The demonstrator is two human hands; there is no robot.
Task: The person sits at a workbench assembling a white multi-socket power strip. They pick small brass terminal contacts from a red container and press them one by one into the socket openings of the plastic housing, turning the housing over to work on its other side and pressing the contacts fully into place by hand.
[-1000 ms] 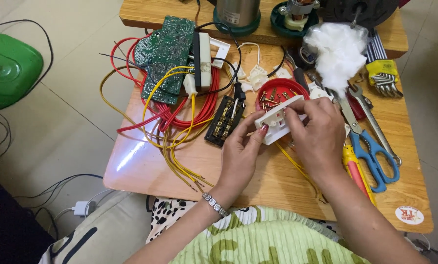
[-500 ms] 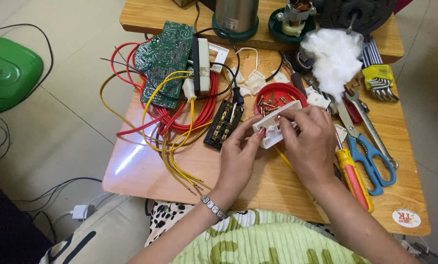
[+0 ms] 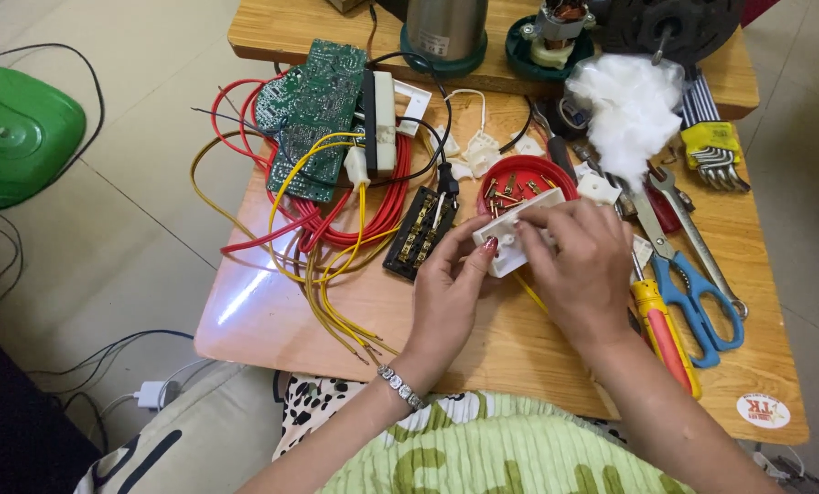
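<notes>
Left hand (image 3: 451, 288): pinching the white switch plate (image 3: 517, 240) (lower edge).
Right hand (image 3: 581, 265): gripping its top.
Room: red bowl (image 3: 512, 179) touching behind; bare table (image 3: 281, 316) lying leftward.

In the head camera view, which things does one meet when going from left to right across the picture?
green plastic housing → green circuit board → black terminal block → left hand → right hand → blue-handled scissors
</notes>
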